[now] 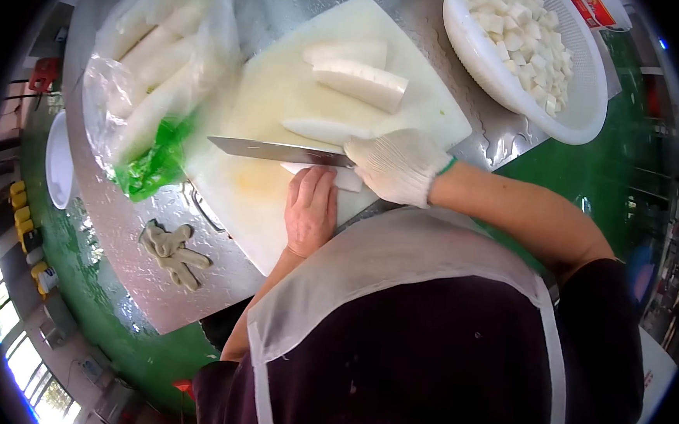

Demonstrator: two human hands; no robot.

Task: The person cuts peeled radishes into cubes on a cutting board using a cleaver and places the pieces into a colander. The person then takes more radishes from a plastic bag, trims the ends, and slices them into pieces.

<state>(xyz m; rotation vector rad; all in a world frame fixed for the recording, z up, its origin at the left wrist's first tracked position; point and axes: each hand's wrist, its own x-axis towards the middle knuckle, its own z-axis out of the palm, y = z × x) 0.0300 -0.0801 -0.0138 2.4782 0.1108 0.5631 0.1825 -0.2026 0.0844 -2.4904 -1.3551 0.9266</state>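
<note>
My right hand (401, 166), in a white knit glove, grips the handle of a wide-bladed kitchen knife (269, 150). The blade points left, across the far side of a piece of white radish (348, 179). My bare left hand (311, 210) presses on that piece with its fingers together, just on the near side of the blade. Both hands are over a white cutting board (258, 203), which lies at an angle. Beyond the knife lie a long radish piece (325, 130) and two thicker lengths, the nearer of them a peeled radish half (360, 84).
A white colander (590, 111) of diced radish stands at the back right. Whole radishes (158, 65) fill a clear plastic bag with green plastic (156, 162) at the left. A crumpled glove (174, 254) lies on the wet metal table (230, 279). The floor (71, 273) is green.
</note>
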